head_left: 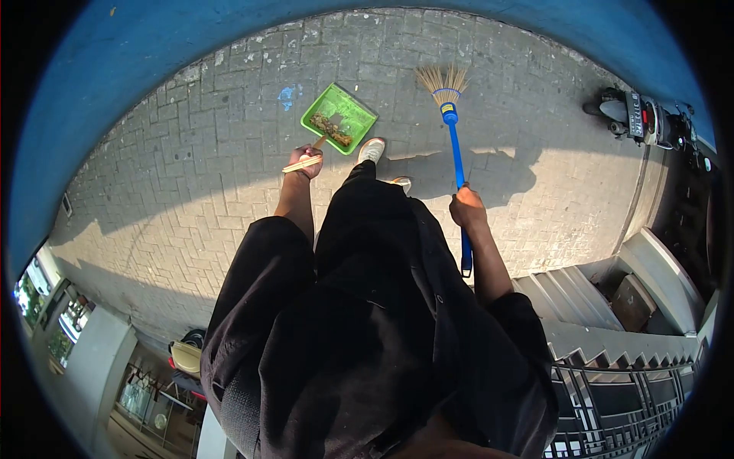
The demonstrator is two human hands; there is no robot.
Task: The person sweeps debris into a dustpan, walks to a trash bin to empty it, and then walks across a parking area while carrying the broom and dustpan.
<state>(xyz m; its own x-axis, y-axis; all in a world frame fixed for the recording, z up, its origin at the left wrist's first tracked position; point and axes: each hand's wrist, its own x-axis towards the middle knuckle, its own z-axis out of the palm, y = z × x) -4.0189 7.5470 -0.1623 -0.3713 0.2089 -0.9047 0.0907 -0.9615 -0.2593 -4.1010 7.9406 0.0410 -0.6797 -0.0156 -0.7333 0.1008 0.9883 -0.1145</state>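
My left hand (308, 159) is closed round the light wooden handle of a green dustpan (358, 115). Brown debris, like dry leaves and dirt, lies in the pan on the side nearest the handle. In my right hand (468, 207) is the blue shaft of a broom (456, 153), gripped toward its lower end in the view. The broom's stiff straw-coloured bristles fan out over the paving, away from me and to the right of the dustpan.
Grey paving bricks (229, 115) cover the ground, with a blue paint patch (287, 97) left of the dustpan. A blue wall (176, 42) curves along the far side. On the right stands a motorcycle (642, 118); a metal railing (627, 398) is at lower right.
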